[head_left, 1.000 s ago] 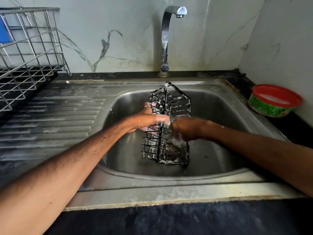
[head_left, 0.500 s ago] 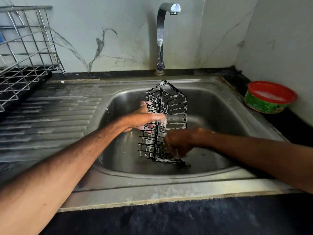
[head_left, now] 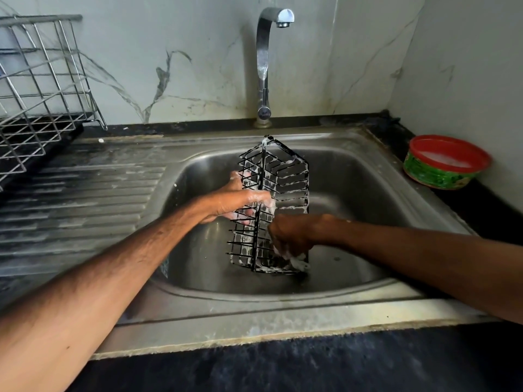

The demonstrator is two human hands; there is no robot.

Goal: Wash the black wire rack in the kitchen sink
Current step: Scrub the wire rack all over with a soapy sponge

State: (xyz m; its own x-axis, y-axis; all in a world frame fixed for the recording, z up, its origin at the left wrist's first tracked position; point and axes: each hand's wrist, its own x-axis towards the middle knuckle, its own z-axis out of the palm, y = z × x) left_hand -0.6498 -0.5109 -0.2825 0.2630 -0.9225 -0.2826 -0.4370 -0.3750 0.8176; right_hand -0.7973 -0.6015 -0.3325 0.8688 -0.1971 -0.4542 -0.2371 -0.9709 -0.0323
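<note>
The black wire rack [head_left: 285, 176] stands on end in the steel sink [head_left: 353, 193], streaked with white suds. My left hand [head_left: 240, 203] grips its left side about halfway up, fingers curled through the wires. My right hand [head_left: 291, 236] is low on the rack's right front, clutching a sudsy scrubber [head_left: 298, 261] pressed against the bottom wires. The scrubber is mostly hidden under foam and my fingers.
The tap [head_left: 266, 66] rises behind the sink with no water running. A red-rimmed green soap tub [head_left: 444, 162] sits on the counter at the right. A silver wire dish drainer [head_left: 42, 89] stands at the back left beside the ribbed draining board [head_left: 79, 205].
My right hand has slid down the rack from its middle to the bottom, scrubbing. My left hand keeps its grip. The view has shifted slightly.
</note>
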